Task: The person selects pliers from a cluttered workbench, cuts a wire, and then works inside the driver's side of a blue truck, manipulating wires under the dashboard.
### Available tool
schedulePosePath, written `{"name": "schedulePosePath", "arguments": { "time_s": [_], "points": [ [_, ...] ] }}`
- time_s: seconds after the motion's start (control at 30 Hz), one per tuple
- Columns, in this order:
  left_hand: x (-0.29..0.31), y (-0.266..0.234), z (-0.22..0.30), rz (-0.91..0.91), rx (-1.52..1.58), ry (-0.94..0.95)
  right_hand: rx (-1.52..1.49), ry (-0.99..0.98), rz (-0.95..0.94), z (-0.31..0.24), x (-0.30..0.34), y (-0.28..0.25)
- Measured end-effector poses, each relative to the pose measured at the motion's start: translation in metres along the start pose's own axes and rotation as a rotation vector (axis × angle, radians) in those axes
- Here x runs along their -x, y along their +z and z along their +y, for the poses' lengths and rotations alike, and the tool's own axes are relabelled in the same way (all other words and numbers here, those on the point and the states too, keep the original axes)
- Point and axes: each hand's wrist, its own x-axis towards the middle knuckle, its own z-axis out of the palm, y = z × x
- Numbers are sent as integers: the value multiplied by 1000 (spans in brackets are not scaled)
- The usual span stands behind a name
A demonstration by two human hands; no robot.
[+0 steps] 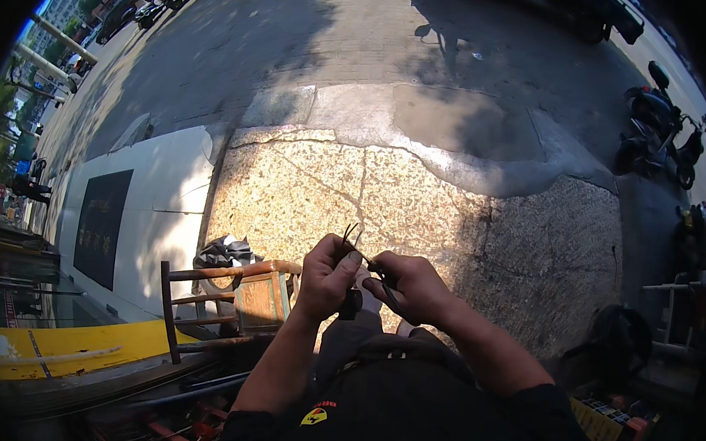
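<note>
My left hand (328,278) is closed, pinching thin black wires (350,233) whose loose ends stick up past the fingertips. A small black block-shaped piece (350,305) hangs just below that hand, between it and the right one; whether it is joined to the wires I cannot make out. Close on the right, my right hand (412,290) is wrapped round a slim dark hand tool (396,305). The tool's front end points at the wires by the left fingertips, and its exact kind is too dark to tell. Both hands are held over my lap.
A worn wooden chair (265,284) stands at my left, with a dark bag-like bundle (226,252) behind it. Beyond lies a white slab with a dark panel (104,222). Cracked speckled paving (289,191) spreads ahead. A parked scooter (659,128) is far right.
</note>
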Motion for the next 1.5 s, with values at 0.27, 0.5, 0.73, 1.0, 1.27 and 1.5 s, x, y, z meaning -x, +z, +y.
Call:
{"name": "schedulePosePath", "arguments": {
  "time_s": [0.27, 0.5, 0.73, 1.0, 1.27, 1.5],
  "points": [
    [-106, -43, 17, -78, 226, 42, 239, -56, 110, -14, -105, -23],
    [-172, -69, 38, -63, 142, 111, 306, -27, 185, -26, -170, -33],
    [-238, -79, 41, 27, 64, 76, 339, 15, 183, -8, -233, -56],
    [-339, -78, 54, 204, -67, 107, 297, -230, 271, 30, -334, -110],
    [-435, -66, 73, 272, 67, 52, -40, -7, -41, 52, -424, -187],
    [-520, -93, 73, 188, 108, -55, -13, -14, 34, 61, -496, -222]
  ]
}}
